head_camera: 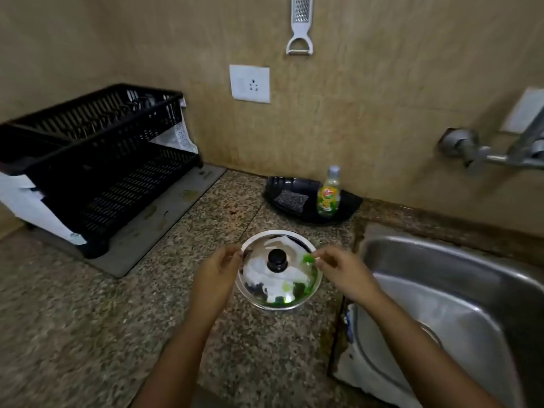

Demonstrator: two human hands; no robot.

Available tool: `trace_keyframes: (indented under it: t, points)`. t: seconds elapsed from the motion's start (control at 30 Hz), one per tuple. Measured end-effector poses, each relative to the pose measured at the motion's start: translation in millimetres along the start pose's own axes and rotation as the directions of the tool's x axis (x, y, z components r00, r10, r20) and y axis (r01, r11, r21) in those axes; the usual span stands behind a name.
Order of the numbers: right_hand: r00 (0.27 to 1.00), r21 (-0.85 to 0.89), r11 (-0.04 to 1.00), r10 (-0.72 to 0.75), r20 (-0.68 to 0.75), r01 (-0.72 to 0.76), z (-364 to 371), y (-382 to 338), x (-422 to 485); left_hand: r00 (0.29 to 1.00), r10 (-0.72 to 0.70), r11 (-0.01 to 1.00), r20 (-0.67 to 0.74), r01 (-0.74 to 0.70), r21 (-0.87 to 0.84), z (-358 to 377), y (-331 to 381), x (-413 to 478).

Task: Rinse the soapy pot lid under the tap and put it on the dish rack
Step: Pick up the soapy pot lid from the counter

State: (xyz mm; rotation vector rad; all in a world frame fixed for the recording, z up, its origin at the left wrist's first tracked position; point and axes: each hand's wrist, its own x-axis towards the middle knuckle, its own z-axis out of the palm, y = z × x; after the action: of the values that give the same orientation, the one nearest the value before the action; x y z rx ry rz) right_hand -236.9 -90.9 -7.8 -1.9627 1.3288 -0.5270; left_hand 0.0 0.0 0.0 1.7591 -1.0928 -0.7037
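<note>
A round steel pot lid (278,285) with a black knob lies flat on the granite counter, just left of the sink (459,290). Its shiny top mirrors white and green patches. My left hand (216,275) touches the lid's left rim with its fingertips. My right hand (341,265) pinches the right rim. The lid seems to rest on the counter. The black two-tier dish rack (97,160) stands at the back left. The tap (497,153) juts from the wall at the far right, and no water runs from it.
A black tray (294,189) against the wall holds a scrub pad (291,200) and a dish soap bottle (329,192). A grey mat (159,213) lies under the rack. A wall socket (250,83) and a hanging peeler (300,28) are above the counter.
</note>
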Motion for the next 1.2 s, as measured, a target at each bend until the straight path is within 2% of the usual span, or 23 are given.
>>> trace_keyframes:
  t: [0.1, 0.23, 0.5, 0.67, 0.8, 0.9, 1.0, 1.07, 1.1, 1.17, 1.2]
  points:
    - [0.997, -0.201, 0.979, -0.012, -0.082, -0.004, 32.0, -4.8, 13.1, 0.997, 0.0, 0.998, -0.071, 0.005, 0.061, -13.0, -14.1, 16.0]
    - [0.997, -0.401, 0.916, -0.003, -0.077, -0.028, 74.8, -13.8, 28.4, 0.998, -0.062, 0.996, 0.019, 0.061, 0.071, -24.3, -36.8, 34.8]
    - [0.993, -0.489, 0.871, -0.005, -0.12, -0.055, 116.5, -16.5, 58.5, 0.988, -0.079, 0.993, 0.132, 0.067, 0.097, -39.0, -60.0, 59.4]
    - [0.995, -0.439, 0.895, 0.044, -0.085, -0.077, 119.5, -18.4, 66.8, 0.983, -0.132, 0.991, 0.124, 0.128, 0.041, -35.7, -65.7, 69.6]
    - [0.995, -0.412, 0.909, 0.02, -0.101, -0.06, 123.1, -16.4, 58.3, 0.985, -0.138, 0.99, 0.104, 0.138, 0.01, -30.3, -56.5, 74.4]
    - [0.983, -0.349, 0.937, -0.09, -0.16, 0.029, 119.2, -22.8, 49.1, 0.99, -0.107, 0.994, 0.093, 0.106, 0.022, -24.0, -51.5, 81.3]
    - [0.94, -0.316, 0.941, -0.211, -0.267, 0.121, 101.5, -35.2, 46.1, 0.992, -0.068, 0.998, 0.105, 0.069, -0.005, -14.9, -39.6, 84.3]
    - [0.922, -0.285, 0.946, -0.241, -0.303, 0.153, 86.5, -41.0, 42.2, 0.983, -0.123, 0.984, 0.138, 0.139, -0.109, -7.3, -31.6, 84.9]
    - [0.915, -0.271, 0.949, -0.249, -0.318, 0.164, 79.0, -42.3, 38.0, 0.966, -0.192, 0.963, 0.17, 0.219, -0.158, -3.1, -28.3, 85.6]
    - [0.897, -0.259, 0.951, -0.255, -0.36, 0.167, 65.2, -41.3, 26.4, 0.898, -0.328, 0.893, 0.293, 0.396, -0.214, 7.2, -17.2, 83.8]
    - [0.891, -0.259, 0.952, -0.252, -0.377, 0.16, 58.2, -38.8, 20.1, 0.863, -0.352, 0.859, 0.363, 0.452, -0.242, 14.7, -8.0, 80.7]
